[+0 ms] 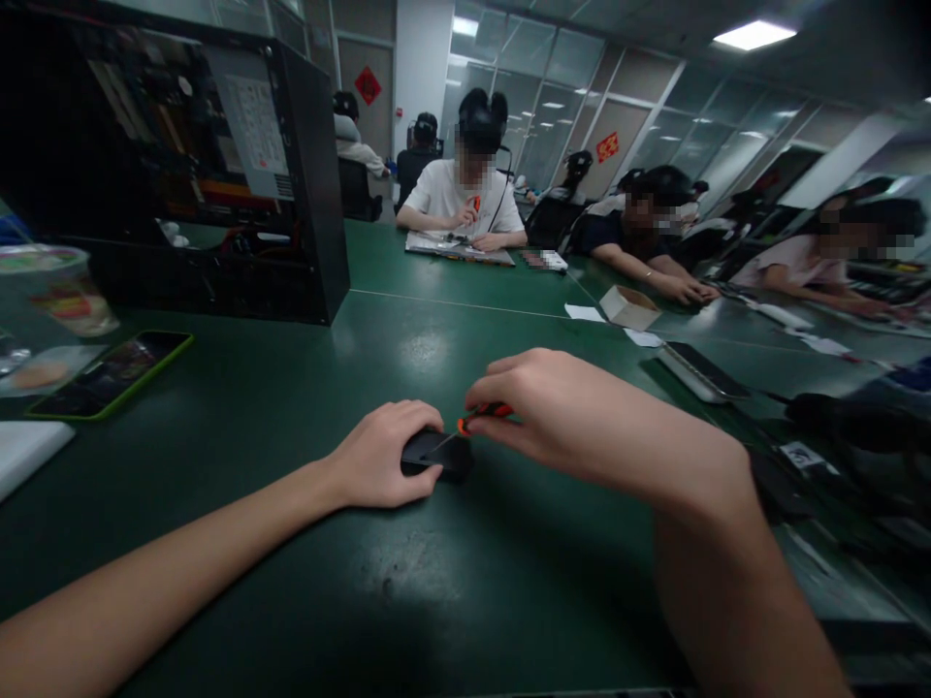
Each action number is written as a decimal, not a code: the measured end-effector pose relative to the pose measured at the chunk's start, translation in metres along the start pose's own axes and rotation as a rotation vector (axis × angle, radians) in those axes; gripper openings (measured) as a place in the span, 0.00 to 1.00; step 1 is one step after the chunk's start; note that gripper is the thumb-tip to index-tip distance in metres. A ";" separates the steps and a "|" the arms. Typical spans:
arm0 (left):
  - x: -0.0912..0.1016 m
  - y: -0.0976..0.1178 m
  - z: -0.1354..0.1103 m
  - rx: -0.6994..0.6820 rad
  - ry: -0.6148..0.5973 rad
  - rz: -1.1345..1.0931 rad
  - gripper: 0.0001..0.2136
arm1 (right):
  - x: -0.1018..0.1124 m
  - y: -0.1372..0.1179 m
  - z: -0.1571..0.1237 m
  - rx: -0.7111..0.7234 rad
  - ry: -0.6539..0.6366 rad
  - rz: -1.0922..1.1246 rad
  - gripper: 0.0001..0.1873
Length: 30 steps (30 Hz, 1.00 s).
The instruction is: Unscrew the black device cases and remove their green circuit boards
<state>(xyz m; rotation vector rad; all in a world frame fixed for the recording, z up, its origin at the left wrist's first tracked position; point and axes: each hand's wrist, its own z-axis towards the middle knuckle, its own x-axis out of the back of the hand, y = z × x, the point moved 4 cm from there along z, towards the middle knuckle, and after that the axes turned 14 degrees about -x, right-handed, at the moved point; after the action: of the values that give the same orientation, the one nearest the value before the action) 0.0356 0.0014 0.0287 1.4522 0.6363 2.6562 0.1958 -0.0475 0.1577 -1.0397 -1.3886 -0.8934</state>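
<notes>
My left hand (385, 454) is closed round a small black device (436, 456) that lies on the green table (291, 407), pinning it down. My right hand (553, 407) pinches a small screwdriver with an orange and black handle (484, 417). Its thin shaft points down and left onto the top of the black device. Both forearms reach in from the bottom edge.
An open black computer case (181, 165) stands at the back left. A phone in a green case (109, 373) and a plastic cup (62, 291) lie at the left. A cardboard box (629, 306), papers and flat devices lie at the right. Several other people sit working at the far side.
</notes>
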 end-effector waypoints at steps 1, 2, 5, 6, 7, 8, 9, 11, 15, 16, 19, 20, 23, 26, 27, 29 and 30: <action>0.002 0.001 0.000 -0.011 -0.002 0.042 0.17 | -0.003 0.003 -0.001 -0.019 -0.052 -0.025 0.10; 0.003 0.003 0.000 -0.021 -0.002 0.081 0.16 | -0.006 0.005 -0.003 -0.038 -0.103 -0.047 0.11; 0.003 0.007 0.000 -0.059 0.005 0.152 0.17 | -0.012 0.006 -0.008 -0.062 -0.217 -0.077 0.11; 0.002 0.008 0.000 -0.067 0.009 0.162 0.18 | -0.013 0.004 -0.010 -0.052 -0.234 -0.074 0.11; 0.000 0.009 0.000 -0.069 0.009 0.166 0.19 | -0.014 0.001 -0.012 -0.037 -0.239 -0.069 0.11; -0.002 0.010 -0.001 -0.068 0.003 0.167 0.20 | -0.014 -0.001 -0.013 -0.021 -0.236 -0.066 0.11; -0.004 0.011 -0.001 -0.063 -0.006 0.166 0.20 | -0.013 -0.004 -0.014 -0.007 -0.230 -0.064 0.12; -0.008 0.011 0.000 -0.048 -0.027 0.166 0.18 | -0.013 -0.009 -0.015 0.010 -0.217 -0.070 0.12; -0.008 0.011 0.001 -0.003 -0.034 0.142 0.13 | -0.010 -0.010 -0.016 -0.015 -0.211 -0.096 0.12; -0.007 0.011 0.001 0.009 -0.035 0.132 0.13 | -0.009 -0.008 -0.017 -0.041 -0.216 -0.099 0.12; -0.002 0.009 0.000 0.031 -0.044 0.125 0.15 | -0.004 0.004 -0.018 -0.130 -0.238 -0.107 0.12; -0.001 0.009 0.000 0.032 -0.044 0.138 0.16 | -0.003 0.008 -0.019 -0.156 -0.244 -0.112 0.13; 0.003 0.009 0.000 -0.003 -0.056 0.201 0.16 | 0.000 0.018 -0.018 -0.211 -0.247 -0.132 0.14; 0.004 0.011 0.000 -0.054 -0.066 0.231 0.18 | -0.001 0.020 -0.015 -0.208 -0.241 -0.130 0.15; 0.003 0.012 0.001 -0.063 -0.068 0.228 0.19 | -0.003 0.018 -0.014 -0.191 -0.240 -0.123 0.15; 0.002 0.012 0.001 -0.059 -0.072 0.203 0.19 | -0.006 0.014 -0.012 -0.150 -0.241 -0.109 0.15; 0.001 0.012 0.002 -0.048 -0.076 0.183 0.18 | -0.007 0.012 -0.011 -0.132 -0.242 -0.103 0.15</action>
<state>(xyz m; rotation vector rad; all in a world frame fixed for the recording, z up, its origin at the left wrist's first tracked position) 0.0382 -0.0086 0.0350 1.6645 0.4505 2.7105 0.2105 -0.0544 0.1509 -1.2169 -1.6135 -0.9695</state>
